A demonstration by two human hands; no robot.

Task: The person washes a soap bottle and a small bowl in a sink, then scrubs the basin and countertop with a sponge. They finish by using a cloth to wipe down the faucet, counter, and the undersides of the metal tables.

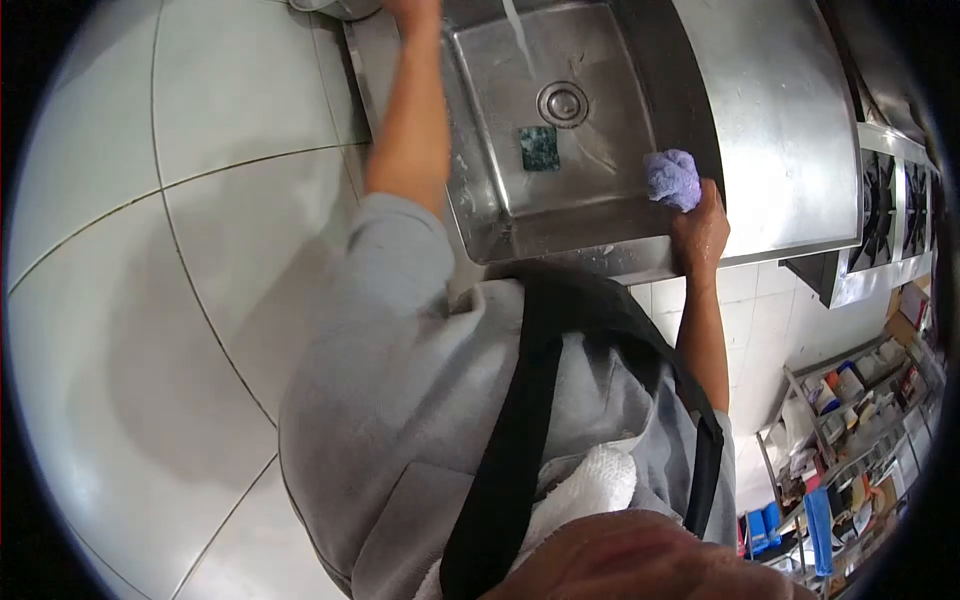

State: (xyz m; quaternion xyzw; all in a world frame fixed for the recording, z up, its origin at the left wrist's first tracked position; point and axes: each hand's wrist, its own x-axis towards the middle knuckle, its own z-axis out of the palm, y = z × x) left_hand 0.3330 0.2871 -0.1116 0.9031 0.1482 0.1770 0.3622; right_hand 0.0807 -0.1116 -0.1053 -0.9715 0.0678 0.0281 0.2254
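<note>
A bunched purple cloth point(673, 180) is gripped in my right hand point(702, 225) at the sink's near right edge. My left hand point(412, 8) reaches past the sink's left side and is cut off by the top of the view, so its fingers do not show. Inside the steel sink point(560, 190), a dark green scouring pad point(539, 148) lies flat beside the round drain point(563, 104). A stream of water point(518, 35) falls into the basin from the top.
A metal container point(350, 8) stands at the top left, near my left hand. Right of the sink is a steel counter point(785, 130), then a stove point(880, 210). Shelves point(850, 430) full of items stand at the lower right. White tiles point(90, 200) cover the left.
</note>
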